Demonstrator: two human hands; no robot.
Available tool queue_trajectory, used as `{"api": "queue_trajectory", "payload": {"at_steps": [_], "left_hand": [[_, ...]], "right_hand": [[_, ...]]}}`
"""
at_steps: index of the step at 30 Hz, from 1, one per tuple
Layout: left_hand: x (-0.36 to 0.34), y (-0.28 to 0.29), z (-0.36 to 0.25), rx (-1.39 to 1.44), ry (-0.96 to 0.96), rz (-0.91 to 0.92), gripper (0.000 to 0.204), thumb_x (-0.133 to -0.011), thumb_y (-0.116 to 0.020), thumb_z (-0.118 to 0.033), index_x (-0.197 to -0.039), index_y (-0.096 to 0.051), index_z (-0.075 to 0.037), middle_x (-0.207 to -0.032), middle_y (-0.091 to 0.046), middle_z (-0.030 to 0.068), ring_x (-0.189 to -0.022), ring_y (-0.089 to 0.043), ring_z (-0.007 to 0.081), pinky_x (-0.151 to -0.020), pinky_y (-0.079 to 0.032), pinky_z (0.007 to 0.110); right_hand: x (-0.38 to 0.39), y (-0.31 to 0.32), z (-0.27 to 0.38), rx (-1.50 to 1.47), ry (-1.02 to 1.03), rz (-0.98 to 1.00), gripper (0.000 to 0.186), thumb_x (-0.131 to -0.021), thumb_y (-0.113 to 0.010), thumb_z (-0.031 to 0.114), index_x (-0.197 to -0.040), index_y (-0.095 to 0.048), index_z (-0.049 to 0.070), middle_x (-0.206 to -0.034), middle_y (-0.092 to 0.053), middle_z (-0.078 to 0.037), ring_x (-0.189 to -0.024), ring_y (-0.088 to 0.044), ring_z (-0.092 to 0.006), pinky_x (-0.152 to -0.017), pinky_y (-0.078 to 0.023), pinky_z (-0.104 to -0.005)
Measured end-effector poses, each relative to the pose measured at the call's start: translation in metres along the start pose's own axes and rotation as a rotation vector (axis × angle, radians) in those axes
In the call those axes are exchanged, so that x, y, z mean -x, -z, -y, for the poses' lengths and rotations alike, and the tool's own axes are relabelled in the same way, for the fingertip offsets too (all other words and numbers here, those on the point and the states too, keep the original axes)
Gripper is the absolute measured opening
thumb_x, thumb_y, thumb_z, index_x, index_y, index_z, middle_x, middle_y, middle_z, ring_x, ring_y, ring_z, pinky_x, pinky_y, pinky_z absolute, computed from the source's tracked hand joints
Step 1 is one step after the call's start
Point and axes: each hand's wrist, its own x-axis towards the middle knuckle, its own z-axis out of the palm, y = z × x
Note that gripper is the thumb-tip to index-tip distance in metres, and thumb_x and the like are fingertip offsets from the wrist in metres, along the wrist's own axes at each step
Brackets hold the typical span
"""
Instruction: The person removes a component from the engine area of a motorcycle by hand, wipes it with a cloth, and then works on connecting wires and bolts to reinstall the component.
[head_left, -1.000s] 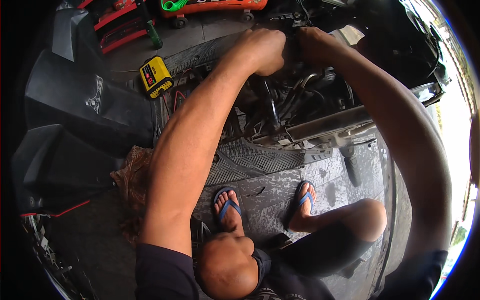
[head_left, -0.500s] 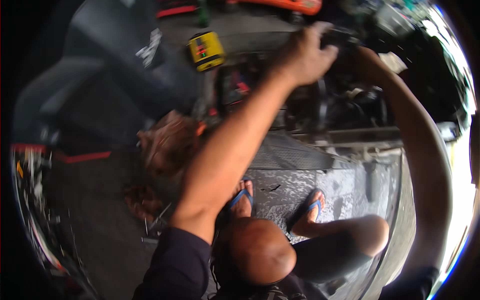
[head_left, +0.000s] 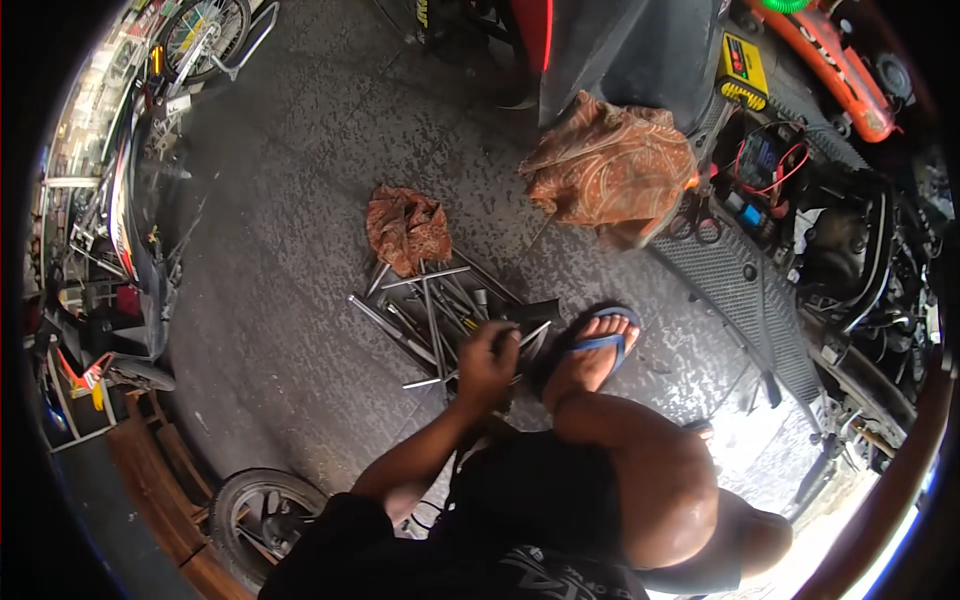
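My left hand (head_left: pixel 487 366) is low over a pile of metal hand tools (head_left: pixel 432 310) on the floor. Its fingers are curled in, and whatever they may hold is hidden. T-handled wrenches and rods lie crossed in the pile, beside a short dark cylinder (head_left: pixel 533 312). A crumpled orange-brown patterned rag (head_left: pixel 408 228) touches the pile's far end. My right forearm (head_left: pixel 905 460) reaches up along the right edge toward a partly stripped motorcycle (head_left: pixel 850 250), and its hand is lost past the dark rim.
A larger patterned cloth (head_left: pixel 615 165) lies by dark bodywork (head_left: pixel 640 60). A yellow device (head_left: pixel 743 70) and red cable (head_left: pixel 770 170) are at upper right, near an orange trolley jack (head_left: pixel 830 70). Ribbed footboard (head_left: pixel 740 290) edges the motorcycle. My sandalled foot (head_left: pixel 600 345) stands beside the tools. More motorcycles (head_left: pixel 130 220) line the left.
The view has swung left and down. My left hand has left the motorcycle and come down to the tool pile. My right arm still reaches to the right side.
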Motion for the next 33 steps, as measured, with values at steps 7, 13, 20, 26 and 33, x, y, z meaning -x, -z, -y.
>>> {"api": "queue_trajectory", "payload": {"at_steps": [7,13,20,26,33], "left_hand": [[-0.034,-0.007,-0.039,0.114,0.210,0.066,0.024,-0.099,-0.062,-0.024,-0.096,-0.069,0.000,-0.077,-0.066,0.0053,-0.076,-0.061,0.0115,-0.068,-0.048,0.030],[0.015,-0.013,-0.029,0.127,0.073,0.101,0.027,-0.099,-0.061,-0.025,-0.095,-0.067,0.000,-0.074,-0.064,0.0061,-0.069,-0.058,0.0137,-0.065,-0.048,0.033],[-0.039,-0.002,-0.096,1.505,0.086,0.223,0.061,-0.101,-0.053,-0.048,-0.143,-0.044,-0.005,-0.125,-0.061,0.0106,-0.112,-0.061,0.0235,-0.096,-0.051,0.046],[-0.133,0.023,-0.050,0.585,0.177,-0.343,0.043,-0.091,-0.073,-0.031,-0.117,-0.066,0.002,-0.112,-0.069,0.0124,-0.099,-0.065,0.0183,-0.086,-0.053,0.034],[-0.101,0.114,0.099,-0.622,0.305,0.069,0.037,-0.087,-0.075,-0.034,-0.095,-0.073,0.002,-0.091,-0.073,0.0228,-0.085,-0.071,0.0336,-0.075,-0.053,0.044]], "right_hand": [[0.024,-0.112,0.265,-0.471,0.390,0.070,0.055,-0.088,-0.072,0.028,-0.135,-0.056,0.005,-0.102,-0.071,-0.022,-0.088,-0.069,-0.0401,-0.078,-0.055,-0.0461],[0.003,-0.143,0.298,-0.227,0.399,0.171,0.029,-0.093,-0.060,0.022,-0.119,-0.061,0.008,-0.092,-0.069,-0.023,-0.087,-0.068,-0.0422,-0.075,-0.054,-0.0521],[0.064,-0.089,0.343,-0.801,0.517,0.370,0.028,-0.089,-0.065,0.011,-0.115,-0.063,0.000,-0.088,-0.066,-0.025,-0.080,-0.069,-0.0415,-0.071,-0.055,-0.0432],[0.077,-0.101,0.314,-0.940,0.237,0.643,0.032,-0.089,-0.061,-0.003,-0.121,-0.062,0.002,-0.087,-0.068,-0.012,-0.076,-0.066,-0.0181,-0.070,-0.052,-0.0348],[0.095,-0.084,0.210,-0.888,0.011,0.762,0.028,-0.092,-0.061,0.001,-0.121,-0.063,-0.001,-0.095,-0.067,-0.007,-0.083,-0.060,-0.0134,-0.076,-0.049,-0.0288]]}}
